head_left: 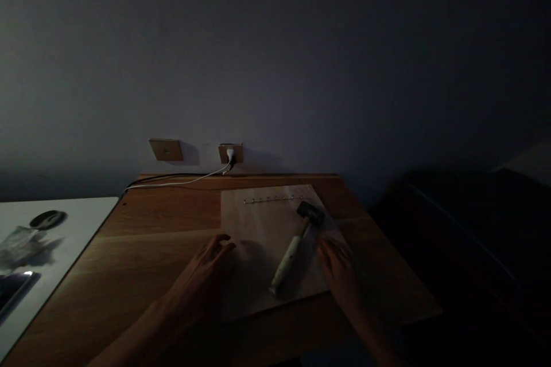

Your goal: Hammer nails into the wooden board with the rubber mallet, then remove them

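A hammer (286, 264) with a dark head and a pale handle lies slantwise on a flat wooden board (258, 241), its head toward the wall. Along the board's far side runs a row of several small nails (275, 199), standing in a line. My left hand (212, 257) is at the board's left edge, fingers loosely bent, with nothing visible in it. Over the right edge rests my right hand (338, 264), close beside the hammer but apart from it; its fingers are extended and hold nothing that I can see.
The board lies on a brown wooden table (150, 258) against a wall. A plug with cables sits in a wall socket (224, 153), beside a second wall plate (166, 149). On a white surface (86, 218) at left are a dark round object (48, 219) and a plastic bag (21, 246).
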`<state>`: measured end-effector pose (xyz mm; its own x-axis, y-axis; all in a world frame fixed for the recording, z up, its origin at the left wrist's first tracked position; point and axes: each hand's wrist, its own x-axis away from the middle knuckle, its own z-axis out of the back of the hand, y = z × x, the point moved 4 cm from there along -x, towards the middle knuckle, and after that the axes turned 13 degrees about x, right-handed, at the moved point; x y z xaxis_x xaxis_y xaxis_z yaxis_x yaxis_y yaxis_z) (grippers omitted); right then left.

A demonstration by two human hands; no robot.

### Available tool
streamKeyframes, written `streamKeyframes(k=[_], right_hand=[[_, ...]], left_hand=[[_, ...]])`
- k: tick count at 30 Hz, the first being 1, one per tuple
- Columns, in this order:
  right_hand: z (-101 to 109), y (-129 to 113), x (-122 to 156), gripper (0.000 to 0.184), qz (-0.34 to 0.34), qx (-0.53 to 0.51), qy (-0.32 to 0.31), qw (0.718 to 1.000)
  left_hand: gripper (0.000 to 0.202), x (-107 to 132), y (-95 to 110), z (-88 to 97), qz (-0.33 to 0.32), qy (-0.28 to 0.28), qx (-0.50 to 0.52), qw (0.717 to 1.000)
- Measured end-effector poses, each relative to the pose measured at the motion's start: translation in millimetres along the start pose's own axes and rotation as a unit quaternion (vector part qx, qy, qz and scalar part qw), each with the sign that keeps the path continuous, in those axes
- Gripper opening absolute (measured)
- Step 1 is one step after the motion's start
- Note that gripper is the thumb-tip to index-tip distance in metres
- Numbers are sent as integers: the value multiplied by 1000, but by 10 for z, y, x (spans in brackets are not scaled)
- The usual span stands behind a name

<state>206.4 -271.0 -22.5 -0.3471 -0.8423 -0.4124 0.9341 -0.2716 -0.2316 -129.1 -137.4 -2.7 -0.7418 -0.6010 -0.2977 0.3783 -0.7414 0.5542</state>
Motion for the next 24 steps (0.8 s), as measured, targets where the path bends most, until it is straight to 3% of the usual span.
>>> streamKeyframes(k=[5, 10, 13, 17, 20, 24], right_hand=[[-19, 778, -117, 59, -70, -2, 14, 997], [17, 1390, -186, 60, -122, 7, -19, 992], [97, 1608, -162, 60, -121, 28, -11, 992], [209, 1824, -56, 61, -133, 128, 25, 982], [217, 1938, 9, 63, -153, 174, 22, 973], [167, 2017, 7, 61, -176, 144, 12, 974]], left_hand=[[36, -524, 372, -495, -47, -55, 54, 996], [36, -956, 539, -811, -79, -85, 57, 992], [29, -1028, 566, -875, -82, -64, 50, 993], [17, -1007, 608, -830, -96, -29, 68, 993], [18, -1023, 643, -807, -103, -53, 76, 990], [34, -1053, 649, -890, -141, -87, 2, 986]])
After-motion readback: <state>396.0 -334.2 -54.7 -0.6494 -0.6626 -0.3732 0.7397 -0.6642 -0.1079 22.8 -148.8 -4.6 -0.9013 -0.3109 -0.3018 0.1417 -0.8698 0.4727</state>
